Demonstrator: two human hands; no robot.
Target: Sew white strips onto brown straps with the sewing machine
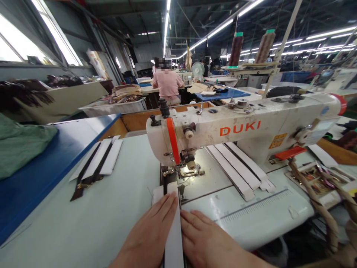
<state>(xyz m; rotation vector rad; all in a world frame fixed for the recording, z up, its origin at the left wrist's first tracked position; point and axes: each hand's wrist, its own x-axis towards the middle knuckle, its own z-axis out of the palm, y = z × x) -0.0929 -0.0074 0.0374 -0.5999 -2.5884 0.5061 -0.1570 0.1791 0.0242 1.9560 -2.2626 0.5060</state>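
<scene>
Strip (174,238) — beneath left fingers (168,204) | right fingers (192,220) — at right edge

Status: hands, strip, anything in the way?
Left hand flat on white strip; right hand at its right edge. Strip points toward sewing machine. Other strips aside, left and right.

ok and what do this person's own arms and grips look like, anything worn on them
The left grip and right grip are bare human hands: no gloves, and no rings on the fingers in view. The arms show only in part, with no sleeve, watch or bracelet visible.
</scene>
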